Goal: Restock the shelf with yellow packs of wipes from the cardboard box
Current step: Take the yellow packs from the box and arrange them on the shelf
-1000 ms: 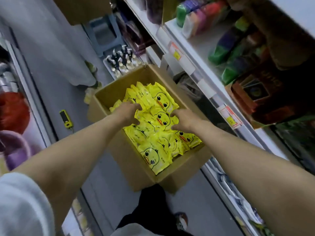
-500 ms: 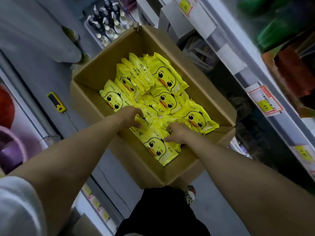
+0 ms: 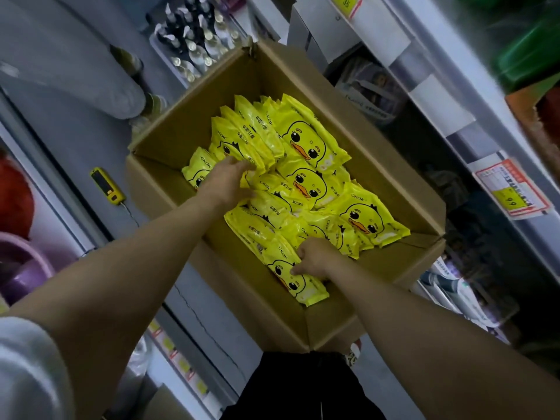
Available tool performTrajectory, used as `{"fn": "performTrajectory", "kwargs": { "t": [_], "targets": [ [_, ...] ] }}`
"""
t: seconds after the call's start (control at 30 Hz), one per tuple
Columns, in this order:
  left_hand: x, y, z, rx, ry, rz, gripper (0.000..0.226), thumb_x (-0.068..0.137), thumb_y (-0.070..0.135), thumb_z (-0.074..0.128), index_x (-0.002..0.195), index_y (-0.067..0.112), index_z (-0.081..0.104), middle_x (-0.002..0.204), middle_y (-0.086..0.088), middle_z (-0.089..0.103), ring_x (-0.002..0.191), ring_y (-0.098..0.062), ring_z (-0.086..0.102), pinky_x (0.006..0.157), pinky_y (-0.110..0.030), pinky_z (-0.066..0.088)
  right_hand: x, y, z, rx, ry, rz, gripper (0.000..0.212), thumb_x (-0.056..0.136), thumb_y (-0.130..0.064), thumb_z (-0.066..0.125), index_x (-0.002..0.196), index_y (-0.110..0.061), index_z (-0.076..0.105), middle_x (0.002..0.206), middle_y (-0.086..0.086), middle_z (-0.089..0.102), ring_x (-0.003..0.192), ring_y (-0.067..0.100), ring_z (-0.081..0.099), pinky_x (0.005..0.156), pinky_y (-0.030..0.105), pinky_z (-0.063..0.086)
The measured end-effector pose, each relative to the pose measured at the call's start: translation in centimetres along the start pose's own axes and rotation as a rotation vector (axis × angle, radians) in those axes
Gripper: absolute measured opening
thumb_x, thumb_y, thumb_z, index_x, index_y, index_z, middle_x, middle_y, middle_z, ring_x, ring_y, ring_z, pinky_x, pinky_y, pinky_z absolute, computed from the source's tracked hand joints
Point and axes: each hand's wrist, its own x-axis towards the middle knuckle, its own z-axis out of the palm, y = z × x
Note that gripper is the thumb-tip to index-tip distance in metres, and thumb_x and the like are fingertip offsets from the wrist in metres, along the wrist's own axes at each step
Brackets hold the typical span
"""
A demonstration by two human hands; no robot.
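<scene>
Packs of wipes [image 3: 306, 183] lie inside the cardboard box [image 3: 169, 137], covering most of its floor. Some lie flat with the face up, and others stand on edge in a row toward the box's far corner. Each is a glossy bright yellow pouch printed with a cartoon duck face, with an orange bill, black eyes and small lettering near the top. They look light and soft, a squashy filling inside slick film, so I judge they will give under the fingers and slide over one another easily. The safest hold is probably across the plump middle, thumb on one face and fingers on the other, or several pressed together between both hands, rather than by a thin end seam. The left hand [image 3: 227, 183] reaches into the row on edge near the box's middle; its fingertips are buried among the packs, so I cannot tell whether it grips one. The right hand [image 3: 315, 259] is curled onto the near pack [image 3: 298, 286] by the box's near wall, pinching it. The shelf [image 3: 463, 144] to be filled runs just beside the box
</scene>
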Motion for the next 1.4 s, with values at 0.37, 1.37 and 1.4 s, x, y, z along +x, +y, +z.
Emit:
{"fn": "performTrajectory", "kwargs": {
  "t": [0.37, 1.37, 1.4],
  "targets": [
    [4.9, -0.8, -3.6, 0.348, 0.121, 0.152, 0.068, 0.081, 0.03, 0.076, 0.138, 0.025, 0.039, 0.136, -0.01, 0.045, 0.128, -0.032, 0.043, 0.107, -0.046, 0.039, 0.9, 2.0, -1.1, 0.128, -0.02, 0.034, 0.068, 0.083, -0.048, 0.074, 0.134, -0.013, 0.047, 0.135, 0.008, 0.052, 0.123, 0.027, 0.051, 0.097, 0.035, 0.046],
    [-14.5, 15.9, -3.1, -0.228, 0.338, -0.026, 0.048, 0.103, 0.042, 0.042, 0.092, -0.002, 0.057, 0.078, -0.014, 0.055, 0.079, -0.029, 0.051, 0.067, -0.036, 0.034, -21.1, 8.2, -3.5, 0.365, 0.454, -0.248, 0.066, 0.077, -0.051, 0.079, 0.126, -0.011, 0.06, 0.121, 0.002, 0.059, 0.114, 0.024, 0.056, 0.082, 0.026, 0.043],
    [-15.8, 17.4, -3.5, -0.287, 0.374, -0.047, 0.05, 0.102, 0.045, 0.042, 0.094, -0.003, 0.057, 0.078, -0.011, 0.054, 0.08, -0.026, 0.049, 0.068, -0.036, 0.035, -22.9, 9.2, -3.6, 0.368, 0.494, -0.259, 0.059, 0.077, -0.052, 0.079, 0.119, -0.014, 0.061, 0.116, -0.001, 0.056, 0.111, 0.023, 0.055, 0.078, 0.025, 0.042]
  ]
}}
